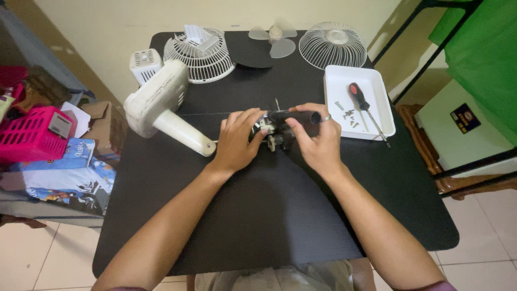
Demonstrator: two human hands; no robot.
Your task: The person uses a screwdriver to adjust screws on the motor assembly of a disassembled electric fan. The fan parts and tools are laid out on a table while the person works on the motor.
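White tray [335, 81] with screwdriver [360, 98], wire grilles [332, 44], perhaps screws [349, 115]

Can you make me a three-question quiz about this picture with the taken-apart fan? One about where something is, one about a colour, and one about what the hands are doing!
1. Where does the screwdriver lie?
A. In the white tray
B. On the floor
C. In the pink basket

2. What colour is the table?
A. White
B. Black
C. Green

3. What are the two hands doing?
A. Resting flat on the table
B. Both holding the small motor part
C. Lifting a fan grille

Answers:
1. A: it lies across the white tray, beside some screws.
2. B: its top is black all over.
3. B: the left hand and right hand both close around the motor part between them.
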